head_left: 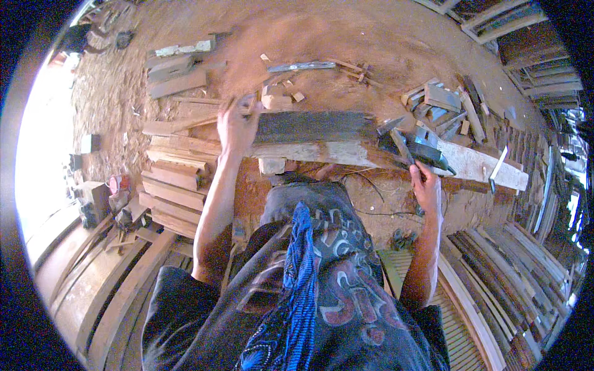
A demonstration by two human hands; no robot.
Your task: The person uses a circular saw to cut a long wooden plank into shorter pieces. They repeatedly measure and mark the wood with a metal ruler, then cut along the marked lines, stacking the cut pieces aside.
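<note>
My right hand (pixel 426 188) is closed round the lower end of a hammer's handle (pixel 402 147). The hammer's head (pixel 390 126) points up and to the left, over the right end of the bench. Beside it lies a dark power tool (pixel 430 154), just beyond my right fingers. My left hand (pixel 237 127) is raised at the left end of a dark wooden block (pixel 312 127). Its fingers are curled but smeared by motion, so what they hold, if anything, does not show. The block lies along a pale plank (pixel 322 152) in front of me.
Stacked wood pieces (pixel 176 185) lie left of the bench. Small offcuts (pixel 278 101) and a long grey bar (pixel 302 66) lie beyond the block. A scrap pile (pixel 442 102) sits at far right. A white-edged blade (pixel 499 168) stands across the white board (pixel 479 164). Long timbers (pixel 507 278) fill the near right.
</note>
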